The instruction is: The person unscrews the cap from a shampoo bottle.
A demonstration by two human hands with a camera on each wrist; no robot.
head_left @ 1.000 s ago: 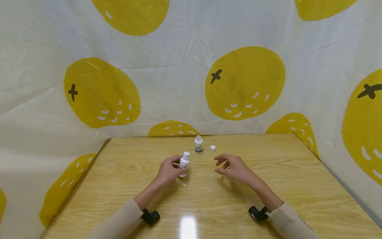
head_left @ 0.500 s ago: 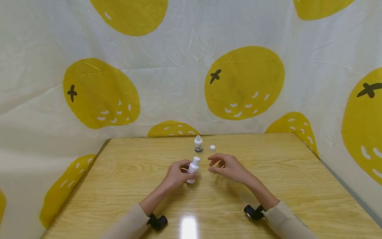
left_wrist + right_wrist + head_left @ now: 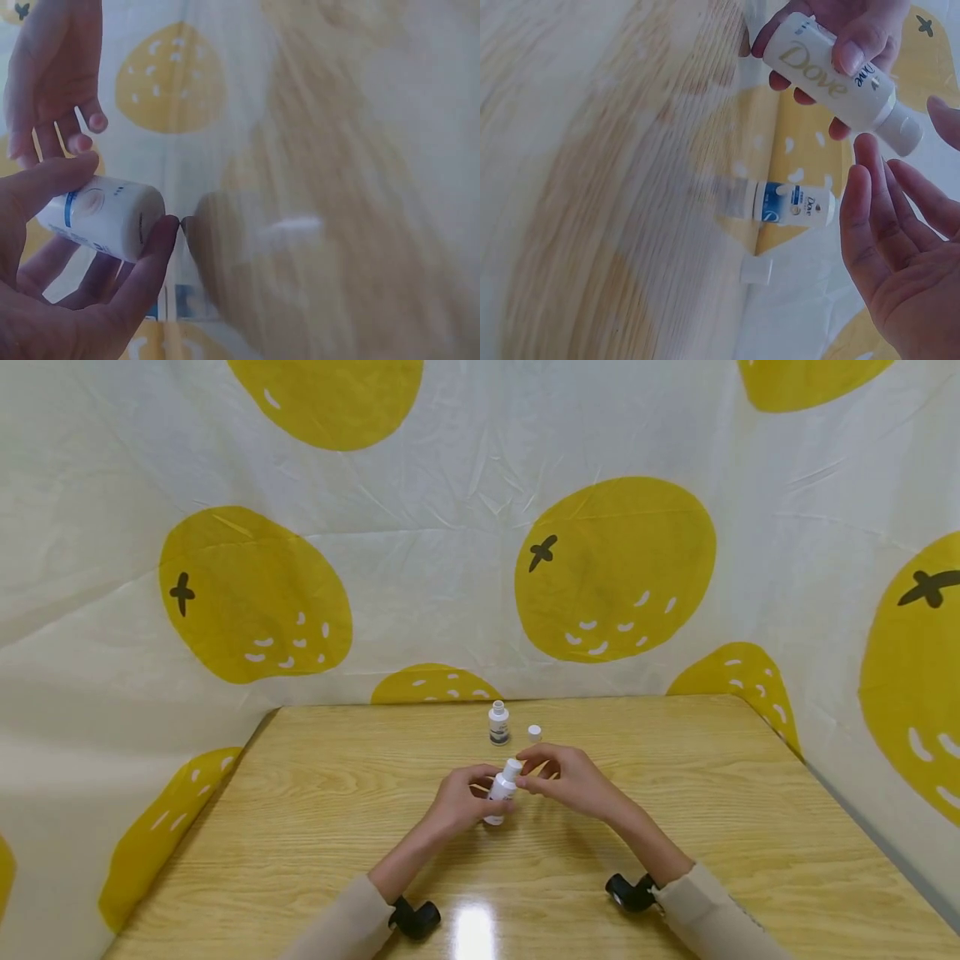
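Note:
In the head view my left hand (image 3: 459,797) grips a white Dove bottle (image 3: 501,789) round its body. The bottle tilts to the right, its white cap (image 3: 901,130) on top. The left wrist view shows the bottle's base (image 3: 146,223) facing out, with a fingertip by the tabletop. Beside the cap is my right hand (image 3: 570,781), fingers loosely bent and thumb apart from them. In the right wrist view its fingertips lie close under the cap; whether they touch it I cannot tell. The thumb stays clear of the cap there.
Behind the hands a second Dove bottle (image 3: 498,727) stands upright with an uncapped neck. A loose white cap (image 3: 534,732) lies to its right. The wooden table (image 3: 300,827) ends at a hanging cloth (image 3: 435,593) printed with yellow fruit.
My left hand has carried the bottle rightward, and it now leans more to the right. My right hand has moved left, up to the bottle's cap. The standing bottle and loose cap stay put.

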